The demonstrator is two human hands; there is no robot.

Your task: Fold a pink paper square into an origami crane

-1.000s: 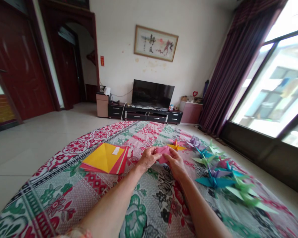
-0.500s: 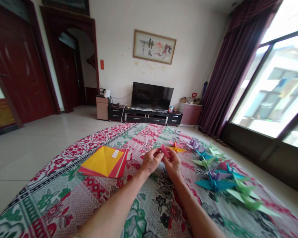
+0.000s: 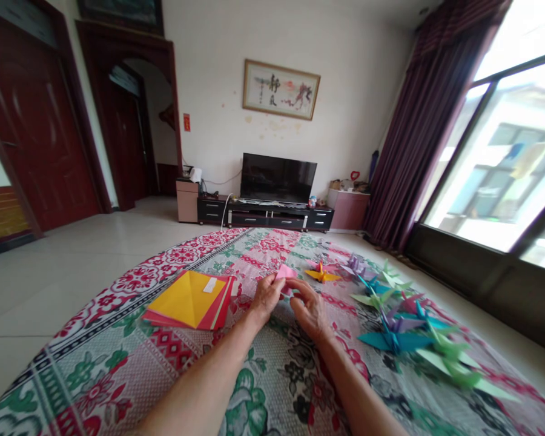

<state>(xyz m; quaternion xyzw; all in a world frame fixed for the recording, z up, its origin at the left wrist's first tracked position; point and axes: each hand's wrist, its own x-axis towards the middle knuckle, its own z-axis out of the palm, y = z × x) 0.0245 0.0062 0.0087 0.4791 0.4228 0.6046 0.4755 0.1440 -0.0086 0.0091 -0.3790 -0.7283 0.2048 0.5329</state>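
Above the middle of the patterned cloth, my left hand point(image 3: 267, 298) pinches a small folded piece of pink paper point(image 3: 286, 272) between thumb and fingers. My right hand point(image 3: 310, 309) is beside it, its fingers bent and apart, the fingertips at the paper's right edge and the thumb held off it. Part of the paper is hidden behind the fingers. A yellow-orange paper crane point(image 3: 322, 275) stands just beyond my right hand. To the left lies a stack of paper sheets point(image 3: 186, 300), yellow on top with red and orange ones below.
Several folded cranes spread over the table's right side, among them a blue crane point(image 3: 394, 340) and a green crane point(image 3: 454, 363). A floral tablecloth point(image 3: 163, 369) covers the table. Past its far edge stand a television point(image 3: 279, 178) and a low black cabinet point(image 3: 249, 219).
The pink paper has turned from a narrow edge-on strip to a wider face and shifted slightly left. My right hand's fingers have loosened and spread; my left hand keeps its hold.
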